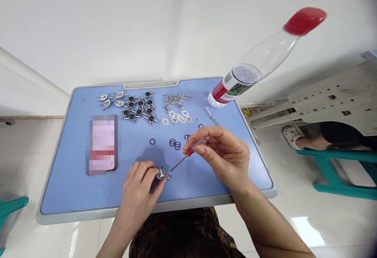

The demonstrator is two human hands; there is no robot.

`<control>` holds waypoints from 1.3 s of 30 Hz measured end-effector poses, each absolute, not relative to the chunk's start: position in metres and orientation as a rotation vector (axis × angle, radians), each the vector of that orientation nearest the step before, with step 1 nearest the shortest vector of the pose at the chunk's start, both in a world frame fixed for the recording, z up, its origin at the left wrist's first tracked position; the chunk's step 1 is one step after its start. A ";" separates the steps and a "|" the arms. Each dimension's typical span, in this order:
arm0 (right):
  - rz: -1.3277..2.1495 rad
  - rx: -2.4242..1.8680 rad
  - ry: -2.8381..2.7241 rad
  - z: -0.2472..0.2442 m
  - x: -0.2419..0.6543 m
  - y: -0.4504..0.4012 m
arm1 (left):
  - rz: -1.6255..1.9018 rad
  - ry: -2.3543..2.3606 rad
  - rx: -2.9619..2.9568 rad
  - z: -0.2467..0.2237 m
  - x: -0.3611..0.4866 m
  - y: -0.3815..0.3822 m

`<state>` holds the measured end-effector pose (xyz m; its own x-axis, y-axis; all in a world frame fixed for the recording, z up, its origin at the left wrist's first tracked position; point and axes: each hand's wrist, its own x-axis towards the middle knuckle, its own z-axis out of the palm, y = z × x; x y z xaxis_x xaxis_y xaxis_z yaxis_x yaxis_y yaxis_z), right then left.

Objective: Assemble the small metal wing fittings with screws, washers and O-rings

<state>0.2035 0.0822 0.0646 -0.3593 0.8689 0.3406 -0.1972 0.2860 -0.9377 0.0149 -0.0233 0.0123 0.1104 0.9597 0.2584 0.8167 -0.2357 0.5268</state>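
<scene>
My left hand (140, 183) pinches a small silver metal fitting (161, 174) near the front of the blue table. In my right hand (225, 158) is a screwdriver (194, 146) with a clear and red handle, its fingers wrapped round that handle. The shaft slants down to the left, and its tip is at the right side of the fitting; whether it touches a screw there is too small to tell. Black rubber rings (174, 144) lie beyond the tip, with a single ring (152, 141) to their left.
Finished-looking metal fittings with black discs (139, 112) lie at the back left, beside loose bracket pieces (119, 103). Flat oval plates (177, 118) and metal pins (172, 101) lie mid-back. A phone (102, 144), a second screwdriver (211, 115) and a tall water bottle (235, 83) are also on the table (76, 199).
</scene>
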 end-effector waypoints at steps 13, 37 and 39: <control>1.321 -0.666 -1.575 0.061 0.202 0.078 | 0.821 1.859 2.043 0.014 0.022 -0.028; 1.285 -0.683 -1.530 0.061 0.203 0.082 | 0.956 1.781 2.442 0.007 0.020 -0.041; 1.283 -0.697 -1.532 0.062 0.203 0.082 | 0.963 1.781 2.446 0.007 0.020 -0.041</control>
<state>0.2030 0.0823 0.0616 -0.3542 0.8804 0.3155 -0.1564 0.2768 -0.9481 0.0199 -0.0408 0.0074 0.1871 0.8538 0.4858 0.8742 -0.3703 0.3141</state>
